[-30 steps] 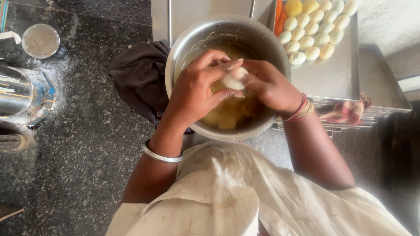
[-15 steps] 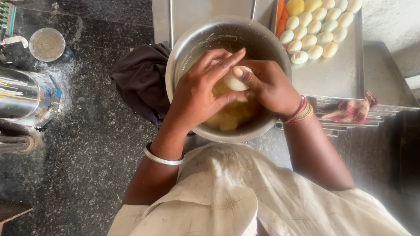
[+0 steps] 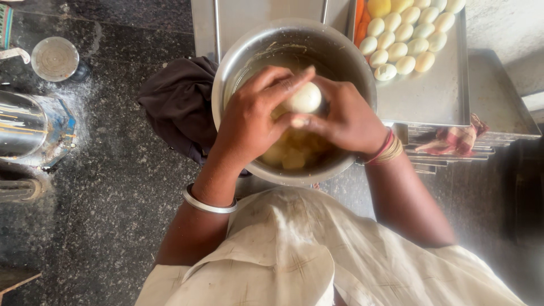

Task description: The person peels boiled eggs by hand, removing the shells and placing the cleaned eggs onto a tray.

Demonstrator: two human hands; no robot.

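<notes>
Over the steel mixing bowl, both hands meet around a single pale dough ball. The left hand curves over it from the left, its fingers stretched across the top of the ball, while the right hand cups it from the right and below, so the ball is pressed between the two. Only its smooth upper face shows between the fingers. Beneath the hands, in the bottom of the bowl, lies a mass of yellowish dough.

A silver bangle circles the left wrist, and red and gold bangles sit on the right wrist. Just beyond the bowl to the right, a flat metal tray carries rows of finished dough balls, pale and yellow, touching one another. A dark cloth lies bunched against the bowl's left side on the speckled black counter. Further left stand a shiny steel vessel and a small round lid. A checked cloth rests at the tray's near right corner.
</notes>
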